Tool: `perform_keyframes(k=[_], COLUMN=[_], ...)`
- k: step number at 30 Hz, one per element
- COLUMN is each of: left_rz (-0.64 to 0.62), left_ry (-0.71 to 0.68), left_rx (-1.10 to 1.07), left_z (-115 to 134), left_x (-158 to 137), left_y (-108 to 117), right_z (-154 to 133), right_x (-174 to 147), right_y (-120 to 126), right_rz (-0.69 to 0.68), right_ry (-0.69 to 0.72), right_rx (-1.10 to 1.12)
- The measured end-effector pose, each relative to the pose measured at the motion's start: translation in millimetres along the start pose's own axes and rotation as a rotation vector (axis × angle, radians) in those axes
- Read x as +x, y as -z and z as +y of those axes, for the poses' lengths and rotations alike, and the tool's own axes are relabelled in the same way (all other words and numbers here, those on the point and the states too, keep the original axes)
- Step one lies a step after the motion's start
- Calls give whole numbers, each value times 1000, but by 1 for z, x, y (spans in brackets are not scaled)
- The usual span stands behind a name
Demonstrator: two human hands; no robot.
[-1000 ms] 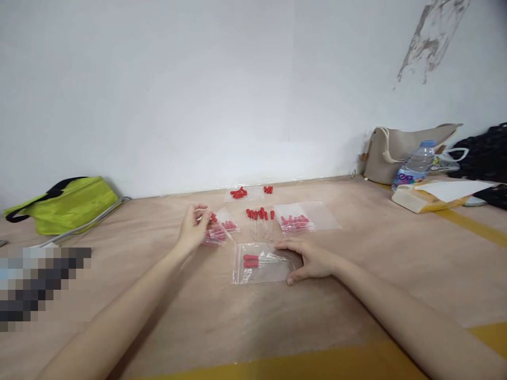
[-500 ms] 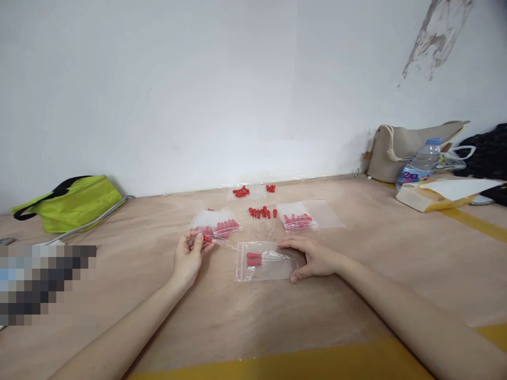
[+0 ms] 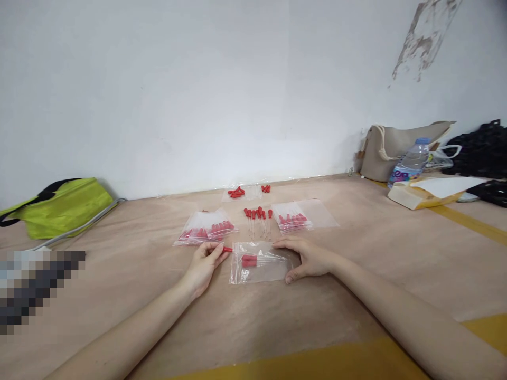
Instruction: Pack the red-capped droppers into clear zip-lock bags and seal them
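At the left end of the clear bag (image 3: 269, 275), holds a red-bulbed dropper (image 3: 227, 249) pinched in the left hand (image 3: 204, 264), with tip too faint to place; over the right edge, spreads the right hand (image 3: 311, 258) wide. Shows two droppers (image 3: 249, 260) inside, leaves a loose row (image 3: 254, 215) outside. Looks tight beyond, near other bags (image 3: 192, 227); gives roomier tabletop (image 3: 245, 322) nearer the forearms (image 3: 158, 311).

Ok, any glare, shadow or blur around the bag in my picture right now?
Head view: small glints on the near bag; head view: soft shadow by the right hand; head view: stem of the held dropper too faint to make out; head view: blocky pixelation at lower left.
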State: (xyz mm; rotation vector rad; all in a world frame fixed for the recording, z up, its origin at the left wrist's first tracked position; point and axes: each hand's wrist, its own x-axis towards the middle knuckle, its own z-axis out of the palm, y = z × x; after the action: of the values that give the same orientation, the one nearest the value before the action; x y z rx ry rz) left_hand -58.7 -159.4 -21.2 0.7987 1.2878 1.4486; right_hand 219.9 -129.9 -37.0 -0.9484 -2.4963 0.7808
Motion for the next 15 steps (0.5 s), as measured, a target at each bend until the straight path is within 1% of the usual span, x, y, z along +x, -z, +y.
perform_keyframes(k=[3,8,12,15], left_rz=[-48,-220,-268,-296], left_ry=[6,-72,-152,-189], left_rx=[26,270,415,454], left_z=[0,-3,-4,-4], left_x=[-6,-7,-3,-2], left_y=[-4,0,1,-1], right_z=[-2,-2,-1,-2], right_x=[0,1,1,1], right_y=[1,1,0,0], right_rz=[6,12,23,22], right_ry=[8,26,31,38], right_rx=[2,1,8,5])
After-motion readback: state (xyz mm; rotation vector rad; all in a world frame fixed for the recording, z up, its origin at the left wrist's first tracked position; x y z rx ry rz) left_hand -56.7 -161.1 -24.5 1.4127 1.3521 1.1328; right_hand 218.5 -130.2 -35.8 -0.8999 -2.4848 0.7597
